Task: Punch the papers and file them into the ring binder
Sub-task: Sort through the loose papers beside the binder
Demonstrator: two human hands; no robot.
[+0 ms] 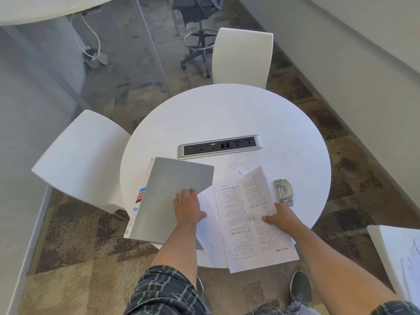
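A grey ring binder (169, 196) lies closed on the round white table (227, 114), its left edge showing colored index tabs. My left hand (188, 206) rests on the binder's right edge, fingers spread flat, thumb touching the papers. A loose stack of printed papers (243, 214) lies fanned to the right of the binder, overhanging the table's near edge. My right hand (280, 215) grips the top sheet at its right edge, thumb on top. A silver hole punch (283, 192) sits just beyond my right hand, to the right of the papers.
A silver power and socket strip (220, 146) is set into the table's middle. Two white chairs stand at the table, one on the left (84, 160) and one at the far side (242, 57). Another white surface with papers (395, 251) is at the right.
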